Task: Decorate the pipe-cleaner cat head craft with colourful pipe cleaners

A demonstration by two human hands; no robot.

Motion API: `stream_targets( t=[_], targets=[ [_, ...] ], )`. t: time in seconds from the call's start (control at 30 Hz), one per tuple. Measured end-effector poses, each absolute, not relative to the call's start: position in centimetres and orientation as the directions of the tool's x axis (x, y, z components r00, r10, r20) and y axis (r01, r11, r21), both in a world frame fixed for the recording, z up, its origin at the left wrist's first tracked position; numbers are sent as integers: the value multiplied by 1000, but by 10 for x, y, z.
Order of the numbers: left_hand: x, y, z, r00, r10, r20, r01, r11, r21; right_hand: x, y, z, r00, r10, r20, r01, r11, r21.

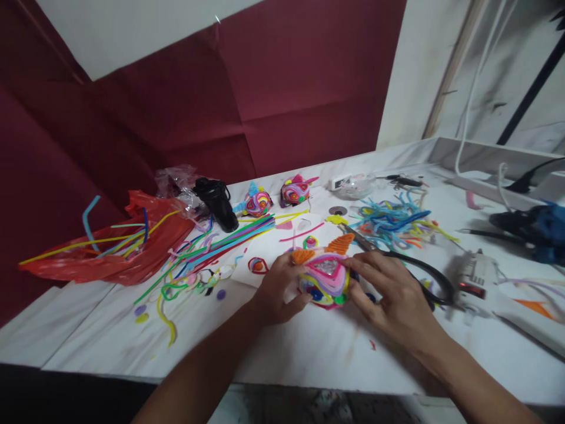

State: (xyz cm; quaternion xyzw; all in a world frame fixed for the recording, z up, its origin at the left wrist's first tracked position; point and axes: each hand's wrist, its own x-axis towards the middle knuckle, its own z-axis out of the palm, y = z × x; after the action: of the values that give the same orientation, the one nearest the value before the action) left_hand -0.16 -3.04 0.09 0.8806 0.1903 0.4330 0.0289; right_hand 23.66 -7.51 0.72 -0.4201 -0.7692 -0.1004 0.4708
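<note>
White surface [282,362] backs onto a maroon sheet [309,76], and the orange-eared craft piece [329,278] sits near the front edge, between both hands. Fingers of the left hand [280,288] curl against its left side, those of the right hand [392,294] hold its right rim, probably bracing it against rolling. Scissors [446,285] and glue gun [479,277] lie just right, likely parked for easy reach.

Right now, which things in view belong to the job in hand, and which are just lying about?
Apparently involved: fuzzy craft piece in left hand and right hand; blue strips; scissors; glue gun.

Probably lying about: black object; clear plastic.
</note>
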Motion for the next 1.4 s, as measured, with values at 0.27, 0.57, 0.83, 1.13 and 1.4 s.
stream_targets(
  t=[0.27, 0.57, 0.83, 1.13, 1.4],
  targets=[
    [-2, -29, -2, 522, 393, 757, 287, -917, 279, 235, -75, 7, -192, 538, 821, 746, 623, -234],
    [0, -25, -14, 425, 517, 743, 163, -851, 499, 241, -70, 10, -236, 534, 812, 731, 648, -214],
    [5, -27, -19, 421, 593, 686, 13, -760, 649, 244, -67, 15, -293, 507, 810, 716, 678, -166],
    [1, -27, -23, 406, 637, 655, 29, -726, 688, 238, -63, 15, -197, 578, 792, 644, 685, -340],
    [10, -30, -21, 343, 618, 708, 11, -756, 654, 240, -62, 13, -216, 556, 803, 616, 716, -330]
  ],
)
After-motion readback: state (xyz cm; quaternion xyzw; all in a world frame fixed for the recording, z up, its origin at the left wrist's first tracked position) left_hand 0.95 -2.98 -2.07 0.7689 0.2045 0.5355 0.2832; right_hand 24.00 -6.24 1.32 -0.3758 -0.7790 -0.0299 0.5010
